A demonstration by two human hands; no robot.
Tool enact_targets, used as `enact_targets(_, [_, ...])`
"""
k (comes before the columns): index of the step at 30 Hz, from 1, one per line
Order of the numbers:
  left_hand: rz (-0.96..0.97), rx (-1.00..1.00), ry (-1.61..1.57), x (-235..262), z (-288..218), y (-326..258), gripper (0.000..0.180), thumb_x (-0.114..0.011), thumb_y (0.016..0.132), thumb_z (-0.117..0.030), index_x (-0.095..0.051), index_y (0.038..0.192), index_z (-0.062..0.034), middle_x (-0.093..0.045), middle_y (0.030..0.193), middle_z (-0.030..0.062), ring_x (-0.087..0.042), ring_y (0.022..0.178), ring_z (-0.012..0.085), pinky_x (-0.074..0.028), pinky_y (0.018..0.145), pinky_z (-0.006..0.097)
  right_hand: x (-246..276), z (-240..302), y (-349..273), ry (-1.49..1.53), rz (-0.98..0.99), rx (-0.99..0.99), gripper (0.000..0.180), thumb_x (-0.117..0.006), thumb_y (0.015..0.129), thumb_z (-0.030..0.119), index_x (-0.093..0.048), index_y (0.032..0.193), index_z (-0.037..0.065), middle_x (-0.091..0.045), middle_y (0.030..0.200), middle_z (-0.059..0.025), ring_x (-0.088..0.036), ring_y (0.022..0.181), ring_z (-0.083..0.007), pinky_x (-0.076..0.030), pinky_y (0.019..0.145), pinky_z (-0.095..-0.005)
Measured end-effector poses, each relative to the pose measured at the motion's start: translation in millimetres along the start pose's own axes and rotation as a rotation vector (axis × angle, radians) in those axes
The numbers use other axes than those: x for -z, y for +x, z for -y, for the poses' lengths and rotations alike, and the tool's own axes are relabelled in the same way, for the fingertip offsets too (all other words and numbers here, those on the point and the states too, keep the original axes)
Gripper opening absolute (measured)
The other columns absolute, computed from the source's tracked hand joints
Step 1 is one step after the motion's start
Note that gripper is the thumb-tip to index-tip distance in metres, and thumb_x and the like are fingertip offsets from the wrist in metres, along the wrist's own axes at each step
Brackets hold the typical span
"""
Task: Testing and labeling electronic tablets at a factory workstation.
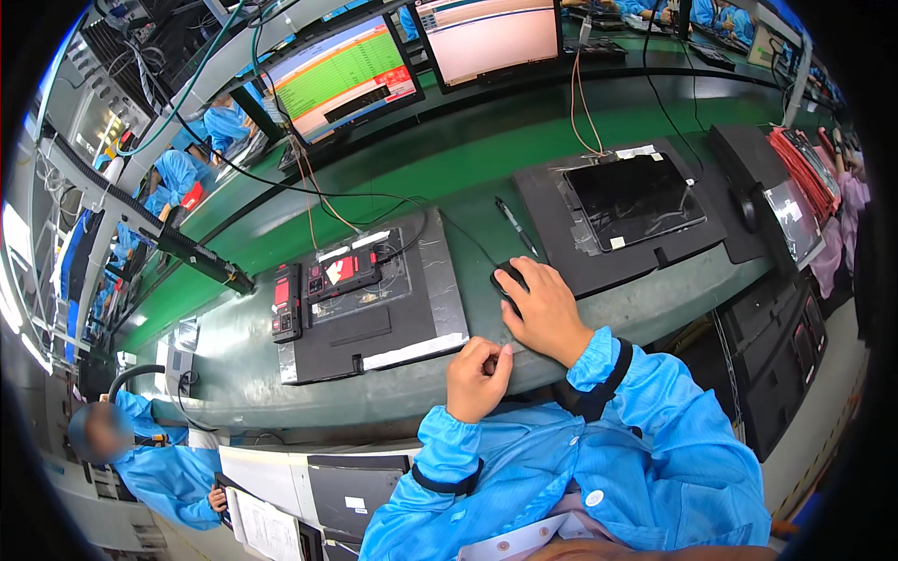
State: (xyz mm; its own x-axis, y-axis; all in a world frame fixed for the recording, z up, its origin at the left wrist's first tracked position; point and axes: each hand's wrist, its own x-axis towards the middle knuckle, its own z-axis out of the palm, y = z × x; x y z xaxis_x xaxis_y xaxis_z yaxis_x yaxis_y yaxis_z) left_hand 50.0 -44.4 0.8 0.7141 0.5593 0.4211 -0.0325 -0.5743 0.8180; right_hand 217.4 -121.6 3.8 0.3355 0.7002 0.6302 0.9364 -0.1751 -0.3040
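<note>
My right hand (546, 313) rests over a black computer mouse (506, 279) on the green bench, its fingers draped across it. Close by at the bench's front edge, my left hand (478, 381) is curled into a loose fist; a dark patch shows between thumb and fingers, and I cannot make out whether it holds anything. Left of the hands, a black foam pad (412, 309) bears a black-and-red rugged device (341, 271) with a cable, and a similar upright one (286, 304) beside it. A pen (515, 227) lies beyond the mouse. To the right, a dark tablet (636, 201) sits on another foam pad (552, 234).
Two monitors (341, 79) (488, 42) stand at the back, and several cables hang over the bench. Red bags (803, 173) are stacked at the far right. On the left, a person in blue (168, 472) holds papers (265, 525) near a white cart surface (271, 463).
</note>
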Motion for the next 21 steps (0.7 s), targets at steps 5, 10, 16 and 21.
enact_targets(5, [0.009,0.003,0.021,0.1,0.4,-0.7,0.017,-0.078,0.091,-0.007,-0.066,0.081,-0.002,-0.058,0.073,0.0068,-0.052,0.055,0.0164,-0.042,0.052,0.032,4.5,2.7,-0.9,0.026,0.008,-0.015,0.05,-0.074,0.082,0.013,-0.065,0.13,0.003,-0.058,0.132,-0.021,-0.059,0.121,-0.0393,-0.048,0.101,-0.0496])
enact_targets(10, [0.012,0.009,0.023,0.7,0.2,0.4,0.017,-0.079,0.091,-0.007,-0.066,0.081,-0.0021,-0.058,0.074,0.0067,-0.052,0.055,0.0163,-0.042,0.052,0.032,5.2,3.5,-1.6,0.04,-0.002,-0.009,0.052,-0.074,0.079,0.012,-0.065,0.13,0.003,-0.058,0.129,-0.0202,-0.06,0.118,-0.0384,-0.048,0.1,-0.0491])
enact_targets(16, [0.013,0.029,0.009,-0.9,0.8,1.4,0.017,-0.079,0.091,-0.008,-0.066,0.081,-0.0023,-0.059,0.074,0.0066,-0.052,0.055,0.0161,-0.042,0.052,0.031,7.9,4.0,-0.2,0.052,0.007,-0.005,0.053,-0.073,0.077,0.011,-0.066,0.129,0.003,-0.059,0.126,-0.0194,-0.06,0.115,-0.038,-0.048,0.099,-0.0487])
enact_targets(21, [0.009,0.024,0.017,-0.4,-0.5,2.1,0.018,-0.079,0.091,-0.008,-0.066,0.081,-0.0026,-0.059,0.075,0.0065,-0.052,0.055,0.0163,-0.042,0.052,0.031,9.0,3.9,-0.9,0.05,0.006,0.024,0.049,-0.074,0.076,0.011,-0.069,0.124,0.002,-0.059,0.125,-0.0193,-0.06,0.115,-0.0382,-0.048,0.099,-0.0495])
